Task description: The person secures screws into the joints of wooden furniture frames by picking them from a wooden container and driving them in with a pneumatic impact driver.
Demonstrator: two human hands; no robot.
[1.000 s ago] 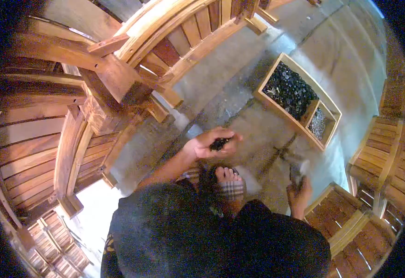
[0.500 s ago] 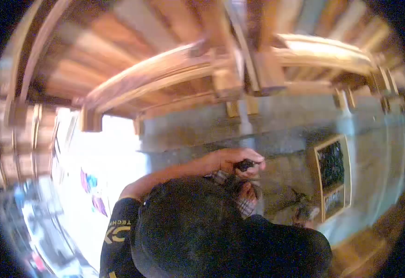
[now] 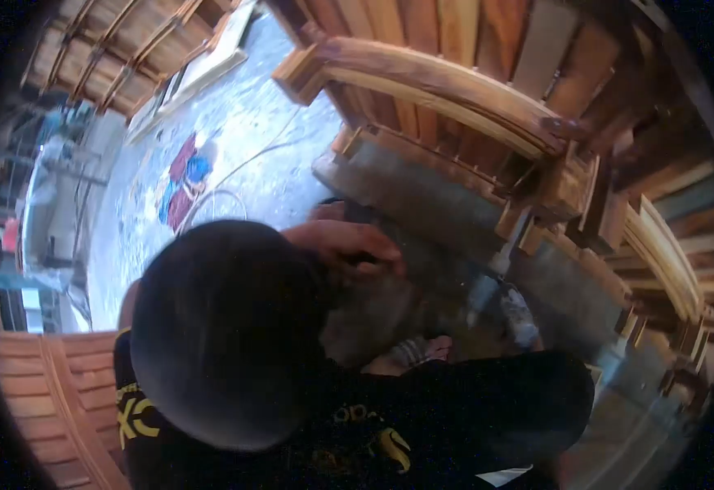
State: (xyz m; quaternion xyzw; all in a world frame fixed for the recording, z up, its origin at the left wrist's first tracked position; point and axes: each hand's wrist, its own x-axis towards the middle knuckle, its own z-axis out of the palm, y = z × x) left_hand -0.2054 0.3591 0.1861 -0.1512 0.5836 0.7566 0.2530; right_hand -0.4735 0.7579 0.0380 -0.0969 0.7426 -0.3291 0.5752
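My left hand (image 3: pixel 363 247) is out past the dark rounded cap (image 3: pixel 226 335), fingers curled in. A pale spot shows below the fingers, and I cannot tell what they hold. Beyond my black right sleeve (image 3: pixel 496 400), a pale, smeared thing (image 3: pixel 518 314) sticks up where my right hand (image 3: pixel 533 341) is mostly hidden; its fingers look closed around it. A bare foot (image 3: pixel 436 349) with a greyish checked cuff (image 3: pixel 408 352) lies between the two hands. Slatted wooden furniture (image 3: pixel 439 73) with a curved rail (image 3: pixel 447 86) stands before me, above both hands.
Wooden legs and blocks (image 3: pixel 565 184) jut toward my right side. At the left, a cable (image 3: pixel 247 167) and a bundle of coloured cloth (image 3: pixel 185 175) lie on the bright floor (image 3: pixel 140 237). More slatted wood (image 3: pixel 104 57) stands at the upper left, and a panel (image 3: pixel 55 400) at the lower left.
The view has swung, so the bright floor fills more of the left and the furniture sits further right. My left hand has shifted left; the dark thing seen in it earlier no longer shows.
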